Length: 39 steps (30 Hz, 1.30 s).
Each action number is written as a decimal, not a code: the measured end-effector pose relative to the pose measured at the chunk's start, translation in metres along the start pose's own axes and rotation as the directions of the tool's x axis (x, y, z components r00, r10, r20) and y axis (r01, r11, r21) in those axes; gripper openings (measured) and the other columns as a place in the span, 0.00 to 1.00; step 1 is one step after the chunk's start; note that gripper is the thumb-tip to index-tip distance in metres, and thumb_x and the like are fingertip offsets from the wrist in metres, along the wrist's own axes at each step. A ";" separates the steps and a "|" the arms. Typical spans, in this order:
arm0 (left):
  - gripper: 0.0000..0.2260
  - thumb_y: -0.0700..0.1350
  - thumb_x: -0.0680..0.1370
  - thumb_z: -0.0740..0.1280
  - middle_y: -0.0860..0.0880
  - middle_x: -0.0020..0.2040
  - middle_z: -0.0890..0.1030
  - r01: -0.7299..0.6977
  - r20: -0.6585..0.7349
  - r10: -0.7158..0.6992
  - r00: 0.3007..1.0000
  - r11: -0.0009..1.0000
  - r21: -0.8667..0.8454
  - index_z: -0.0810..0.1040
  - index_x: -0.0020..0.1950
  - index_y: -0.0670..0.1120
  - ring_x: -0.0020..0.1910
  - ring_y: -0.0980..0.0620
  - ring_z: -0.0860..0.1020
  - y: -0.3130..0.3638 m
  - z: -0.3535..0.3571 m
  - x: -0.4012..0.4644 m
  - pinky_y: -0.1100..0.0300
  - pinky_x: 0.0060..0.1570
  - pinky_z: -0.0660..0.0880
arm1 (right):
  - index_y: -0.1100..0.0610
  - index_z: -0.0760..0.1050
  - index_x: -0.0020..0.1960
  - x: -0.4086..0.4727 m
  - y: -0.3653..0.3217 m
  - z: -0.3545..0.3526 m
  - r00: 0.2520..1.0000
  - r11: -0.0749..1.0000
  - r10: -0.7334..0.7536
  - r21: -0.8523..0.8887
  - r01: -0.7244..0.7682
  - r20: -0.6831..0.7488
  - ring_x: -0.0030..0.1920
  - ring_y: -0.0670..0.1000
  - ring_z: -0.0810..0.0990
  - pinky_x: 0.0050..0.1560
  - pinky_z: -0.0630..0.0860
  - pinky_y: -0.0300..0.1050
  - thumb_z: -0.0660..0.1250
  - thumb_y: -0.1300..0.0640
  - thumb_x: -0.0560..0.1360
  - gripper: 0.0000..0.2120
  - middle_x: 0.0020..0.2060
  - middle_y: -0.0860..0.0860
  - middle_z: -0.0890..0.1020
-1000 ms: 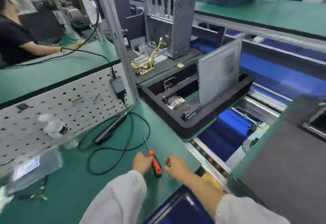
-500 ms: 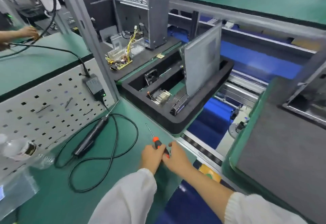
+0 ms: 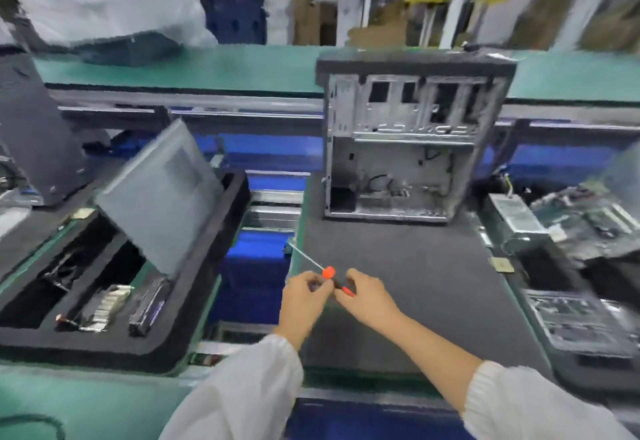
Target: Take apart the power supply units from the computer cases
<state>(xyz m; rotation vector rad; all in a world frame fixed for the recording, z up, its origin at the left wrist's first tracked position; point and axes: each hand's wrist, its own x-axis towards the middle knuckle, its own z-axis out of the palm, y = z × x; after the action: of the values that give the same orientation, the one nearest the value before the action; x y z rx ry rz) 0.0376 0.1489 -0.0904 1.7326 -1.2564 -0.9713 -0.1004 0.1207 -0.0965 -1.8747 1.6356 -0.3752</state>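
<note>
An open metal computer case stands upright at the far side of a dark grey pallet mat. Its side is off and the inside looks mostly bare, with a few cables. A silver power supply unit lies to the right of the case. Both hands hold a screwdriver with an orange and black handle, its thin shaft pointing up and left. My left hand and my right hand grip the handle just above the mat's near left part, well short of the case.
A black foam tray at the left holds a leaning grey side panel and small parts. Circuit boards and parts crowd the right. A blue conveyor belt runs between tray and mat. A green bench lies behind.
The view has swung right from the pegboard bench to the pallet with the case. Both hands lifted the screwdriver off the green table and carried it over the mat.
</note>
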 end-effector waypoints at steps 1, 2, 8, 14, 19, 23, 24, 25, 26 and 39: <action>0.05 0.43 0.75 0.71 0.44 0.37 0.82 -0.013 0.038 0.013 0.999 1.000 0.009 0.82 0.41 0.42 0.37 0.49 0.77 0.011 0.019 0.008 0.60 0.41 0.73 | 0.50 0.64 0.41 0.003 0.022 -0.015 0.998 0.998 0.057 0.003 -0.057 -0.033 0.39 0.53 0.71 0.36 0.65 0.46 0.64 0.44 0.74 0.13 0.35 0.47 0.72; 0.04 0.42 0.75 0.71 0.44 0.37 0.81 -0.024 0.073 0.023 0.997 1.000 0.017 0.81 0.41 0.43 0.36 0.48 0.78 0.023 0.037 0.016 0.55 0.42 0.75 | 0.50 0.65 0.41 0.006 0.044 -0.030 0.993 0.995 0.096 0.003 -0.096 -0.065 0.38 0.52 0.72 0.35 0.66 0.45 0.65 0.42 0.74 0.14 0.34 0.46 0.72; 0.03 0.40 0.77 0.68 0.45 0.32 0.78 0.000 0.248 -0.003 0.969 1.000 0.011 0.78 0.44 0.41 0.25 0.56 0.77 0.090 0.154 0.068 0.62 0.29 0.74 | 0.53 0.65 0.42 0.040 0.150 -0.122 0.968 0.974 0.221 -0.025 -0.225 -0.123 0.43 0.55 0.76 0.37 0.69 0.45 0.69 0.48 0.70 0.14 0.43 0.51 0.77; 0.04 0.41 0.78 0.66 0.46 0.32 0.77 0.057 0.387 -0.046 0.921 0.998 -0.019 0.76 0.48 0.40 0.29 0.51 0.76 0.151 0.276 0.105 0.63 0.29 0.69 | 0.52 0.67 0.40 0.054 0.232 -0.213 0.950 0.930 0.276 -0.209 -0.303 -0.149 0.40 0.54 0.74 0.37 0.67 0.44 0.66 0.46 0.67 0.12 0.38 0.48 0.73; 0.07 0.35 0.79 0.60 0.44 0.37 0.77 0.096 0.406 -0.075 0.911 0.995 -0.032 0.75 0.55 0.40 0.31 0.51 0.75 0.187 0.356 0.143 0.62 0.28 0.68 | 0.51 0.76 0.51 0.063 0.308 -0.278 0.922 0.918 0.346 -0.140 -0.371 -0.172 0.46 0.56 0.78 0.42 0.71 0.44 0.64 0.48 0.72 0.11 0.44 0.52 0.79; 0.17 0.30 0.79 0.56 0.39 0.57 0.79 0.058 0.438 -0.055 0.897 0.998 0.005 0.75 0.65 0.37 0.49 0.47 0.78 0.195 0.400 0.171 0.59 0.48 0.76 | 0.63 0.74 0.52 0.101 0.347 -0.305 0.899 0.918 0.387 -0.012 -0.397 -0.203 0.50 0.61 0.78 0.49 0.76 0.51 0.65 0.57 0.74 0.10 0.48 0.60 0.79; 0.17 0.30 0.80 0.55 0.39 0.62 0.78 0.061 0.449 -0.061 0.891 0.998 0.015 0.73 0.67 0.36 0.55 0.45 0.77 0.195 0.408 0.176 0.58 0.55 0.74 | 0.64 0.74 0.50 0.112 0.350 -0.308 0.889 0.912 0.398 -0.007 -0.410 -0.226 0.51 0.60 0.79 0.49 0.76 0.51 0.66 0.57 0.74 0.10 0.48 0.60 0.79; 0.17 0.30 0.80 0.54 0.40 0.62 0.78 0.081 0.469 -0.075 0.880 0.997 0.008 0.71 0.68 0.35 0.56 0.46 0.76 0.193 0.415 0.180 0.58 0.53 0.73 | 0.63 0.73 0.49 0.123 0.352 -0.310 0.878 0.906 0.408 -0.005 -0.422 -0.249 0.51 0.60 0.79 0.49 0.76 0.49 0.68 0.54 0.75 0.11 0.48 0.60 0.79; 0.17 0.31 0.81 0.54 0.41 0.58 0.79 0.127 0.495 -0.104 0.862 0.992 -0.011 0.70 0.69 0.34 0.52 0.48 0.76 0.191 0.420 0.183 0.61 0.47 0.72 | 0.62 0.73 0.48 0.133 0.351 -0.311 0.868 0.900 0.417 -0.009 -0.435 -0.268 0.52 0.59 0.79 0.48 0.75 0.48 0.69 0.50 0.75 0.14 0.48 0.59 0.80; 0.19 0.18 0.73 0.50 0.45 0.63 0.70 0.208 0.603 -0.084 0.793 0.968 -0.139 0.65 0.53 0.40 0.70 0.47 0.68 0.170 0.437 0.184 0.69 0.47 0.73 | 0.65 0.65 0.69 0.213 0.328 -0.289 0.801 0.781 0.585 -0.177 -0.599 -0.129 0.64 0.62 0.70 0.63 0.71 0.60 0.69 0.36 0.70 0.41 0.64 0.62 0.68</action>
<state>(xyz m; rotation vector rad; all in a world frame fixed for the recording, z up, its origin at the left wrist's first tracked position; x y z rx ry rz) -0.3784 -0.1301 -0.1428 1.4215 -1.3469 -1.7735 -0.4862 -0.1748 -0.1129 -1.3748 2.2747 0.0113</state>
